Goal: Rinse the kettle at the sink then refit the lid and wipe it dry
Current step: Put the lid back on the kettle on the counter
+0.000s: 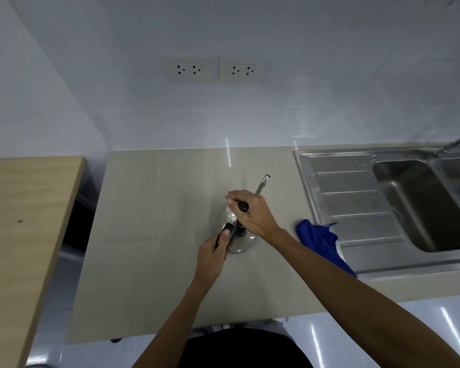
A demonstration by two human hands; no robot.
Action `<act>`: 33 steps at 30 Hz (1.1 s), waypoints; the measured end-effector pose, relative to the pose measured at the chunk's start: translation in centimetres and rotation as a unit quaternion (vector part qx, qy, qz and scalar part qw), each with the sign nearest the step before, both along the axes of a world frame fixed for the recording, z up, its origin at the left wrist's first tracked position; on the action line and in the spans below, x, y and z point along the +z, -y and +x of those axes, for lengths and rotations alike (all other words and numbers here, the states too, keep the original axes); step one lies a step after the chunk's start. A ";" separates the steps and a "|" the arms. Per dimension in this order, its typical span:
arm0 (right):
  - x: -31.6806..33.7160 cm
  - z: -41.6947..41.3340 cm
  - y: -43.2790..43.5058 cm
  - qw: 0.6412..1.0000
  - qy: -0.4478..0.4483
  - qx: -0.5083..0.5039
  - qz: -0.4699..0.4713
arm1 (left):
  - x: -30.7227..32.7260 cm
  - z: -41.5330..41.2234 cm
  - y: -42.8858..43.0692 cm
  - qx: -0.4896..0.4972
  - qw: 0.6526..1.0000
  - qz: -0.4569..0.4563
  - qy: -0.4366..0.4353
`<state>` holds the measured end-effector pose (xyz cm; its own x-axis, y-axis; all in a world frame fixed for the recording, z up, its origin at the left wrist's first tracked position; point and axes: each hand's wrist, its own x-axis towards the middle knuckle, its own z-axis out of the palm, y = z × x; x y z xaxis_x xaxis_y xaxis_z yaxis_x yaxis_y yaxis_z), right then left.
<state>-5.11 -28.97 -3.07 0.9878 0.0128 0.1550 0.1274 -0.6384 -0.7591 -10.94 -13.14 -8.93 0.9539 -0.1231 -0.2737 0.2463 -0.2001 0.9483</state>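
A small steel kettle (pixel 241 241) with a thin curved spout stands on the beige counter (pixel 154 208). My left hand (pixel 213 254) grips its black handle at the near left side. My right hand (pixel 250 212) rests on top of the kettle, fingers around the lid (pixel 233 217), with the lid's black knob (pixel 243 207) showing between them. Whether the lid is fully seated I cannot tell. A crumpled blue cloth (pixel 320 240) lies to the right, partly on the sink's drainer.
A steel sink (pixel 420 203) with a ribbed drainer (pixel 356 205) fills the right side, its tap (pixel 456 142) at the far right. A wooden table (pixel 24 221) stands to the left across a gap. Two wall sockets (pixel 214 69) sit above the counter.
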 end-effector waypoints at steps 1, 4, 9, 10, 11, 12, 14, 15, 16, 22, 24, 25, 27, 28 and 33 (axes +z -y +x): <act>0.0 0.0 -0.1 1.000 0.009 -0.007 0.001 | 0.0 0.0 0.0 0.001 1.000 0.001 0.004; 0.0 0.0 -0.3 1.000 0.010 -0.018 0.003 | 0.1 0.0 0.1 0.002 1.000 0.001 0.018; -0.5 0.1 -0.2 1.000 -0.001 -0.018 -0.002 | 0.1 0.1 0.1 0.001 1.000 -0.011 0.015; -0.5 0.2 -0.1 1.000 -0.003 -0.019 -0.001 | 0.1 0.1 0.1 -0.001 1.000 -0.013 0.014; -0.5 0.2 -0.1 1.000 -0.002 -0.019 -0.002 | 0.2 0.1 0.1 -0.003 1.000 -0.012 0.013; -0.5 0.2 -0.1 1.000 0.002 -0.018 -0.007 | 0.2 0.1 0.0 -0.004 1.000 -0.010 0.013; -0.5 0.1 -0.1 1.000 0.014 -0.014 -0.019 | 0.4 0.1 0.1 -0.006 1.000 -0.006 0.017; -0.5 0.1 -0.1 1.000 0.010 -0.015 -0.014 | 0.4 0.1 0.1 -0.006 1.000 -0.005 0.018; -0.6 0.0 -0.1 1.000 -0.005 -0.019 -0.006 | 0.4 0.1 0.1 -0.006 1.000 -0.006 0.017; -1.0 -0.5 -0.3 0.996 -0.063 -0.051 -0.026 | 0.4 0.0 0.3 0.001 1.000 0.007 0.023; -0.8 -0.4 -0.4 0.996 -0.058 -0.057 -0.041 | 0.3 0.0 0.3 0.002 1.000 0.013 0.025; -0.8 -0.3 -0.4 0.995 -0.056 -0.059 -0.048 | 0.2 0.0 0.3 0.005 1.000 0.017 0.025; -0.9 -0.2 -0.4 0.995 -0.057 -0.065 -0.052 | 0.1 0.0 0.3 0.010 0.999 0.021 0.024; -0.9 -0.2 -0.4 0.995 -0.057 -0.065 -0.054 | 0.1 0.0 0.3 0.012 0.999 0.019 0.024; -1.1 0.2 -0.5 0.994 -0.058 -0.068 -0.065 | 0.3 -0.1 0.4 0.017 0.999 0.008 0.026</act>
